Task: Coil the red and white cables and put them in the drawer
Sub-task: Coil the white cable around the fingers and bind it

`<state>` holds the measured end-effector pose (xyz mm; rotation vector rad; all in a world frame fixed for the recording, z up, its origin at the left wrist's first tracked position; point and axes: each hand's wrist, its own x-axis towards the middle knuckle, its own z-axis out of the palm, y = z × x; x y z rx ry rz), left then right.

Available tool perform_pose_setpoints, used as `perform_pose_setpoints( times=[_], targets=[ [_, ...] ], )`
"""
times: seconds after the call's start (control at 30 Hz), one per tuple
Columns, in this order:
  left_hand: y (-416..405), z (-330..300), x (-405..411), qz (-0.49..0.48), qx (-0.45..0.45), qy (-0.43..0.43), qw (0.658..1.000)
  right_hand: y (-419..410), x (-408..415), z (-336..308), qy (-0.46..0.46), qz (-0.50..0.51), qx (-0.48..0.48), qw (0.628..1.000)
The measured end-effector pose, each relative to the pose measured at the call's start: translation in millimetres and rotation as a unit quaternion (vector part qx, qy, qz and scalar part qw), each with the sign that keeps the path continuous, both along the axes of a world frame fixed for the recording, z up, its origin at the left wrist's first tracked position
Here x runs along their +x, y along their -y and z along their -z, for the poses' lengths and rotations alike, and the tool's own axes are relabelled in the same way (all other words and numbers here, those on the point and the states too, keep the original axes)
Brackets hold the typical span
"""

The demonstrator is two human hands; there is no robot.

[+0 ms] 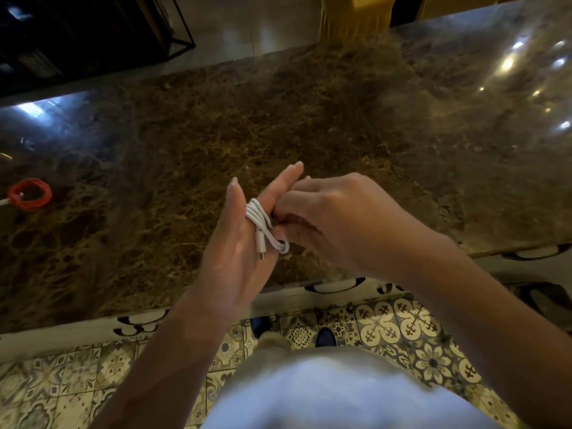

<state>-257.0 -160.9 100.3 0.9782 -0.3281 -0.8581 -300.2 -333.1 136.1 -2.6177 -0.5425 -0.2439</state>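
While the left hand (pixel 238 243) stands edge-up above the countertop with its fingers straight and pressed together, several turns of the white cable (pixel 263 222) lie wound around those fingers, so that the hand serves as a former for the coil. One plug of the cable hangs free against the palm side, and a small end loop projects toward the right hand (pixel 322 218), whose fingers are curled in against the bundle and appear to pinch it (the exact point of contact is hidden behind the left fingers). Both hands are held over the near part of the brown marble countertop (pixel 309 125), close to its front edge. Farther out, near the left edge of the counter and well apart from the hands, the red cable (pixel 30 194) lies as a neat round coil with a pale plug end protruding at its left side.

Progress, as judged from this arrangement: the red cable is already coiled but not yet stowed; the white cable is nearly wound, with only its tail left to secure. Dark curved handles (pixel 334 286) along the counter's front face suggest drawers, none visibly open. Remaining steps are finishing the white coil, opening a drawer, and placing both coils inside.
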Motion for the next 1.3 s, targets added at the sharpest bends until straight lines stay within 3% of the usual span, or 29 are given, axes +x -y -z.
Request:
perform_pose_setpoints(
  times=[0.17, 0.37, 0.53, 0.6, 0.67, 0.73, 0.8, 1.0, 1.17, 1.3],
  targets=[
    [-1, -5, 7, -0.002, 0.010, -0.037, 0.999, -10, -6, 6, 0.060, 0.029, 0.002, 0.998],
    [-8, -6, 15, 0.161, -0.081, -0.121, 0.976, -1, -6, 14, 0.076, -0.027, 0.101, 0.992],
    [-7, 0, 22, 0.175, -0.018, -0.032, 0.984, 6, -9, 23, -0.084, -0.031, 0.241, 0.966],
    [-6, 0, 22, 0.140, 0.015, 0.016, 0.990, 2, -12, 29, -0.182, -0.008, 0.368, 0.912],
    [-1, -3, 20, 0.103, 0.013, 0.045, 0.994, -6, -14, 33, -0.261, 0.011, 0.531, 0.806],
    [4, -4, 19, 0.082, -0.005, 0.059, 0.995, -13, -13, 33, -0.298, 0.023, 0.636, 0.712],
    [7, -3, 21, 0.059, 0.004, 0.091, 0.994, -17, -13, 35, -0.290, 0.025, 0.669, 0.684],
    [11, 5, 18, 0.008, 0.100, 0.195, 0.976, -23, -9, 45, -0.229, 0.061, 0.645, 0.727],
    [14, 13, 16, -0.026, 0.095, 0.210, 0.973, -29, -8, 52, -0.160, 0.080, 0.603, 0.778],
    [11, 16, 15, -0.046, 0.098, 0.230, 0.967, -28, -7, 51, -0.170, 0.093, 0.560, 0.805]
  ],
)
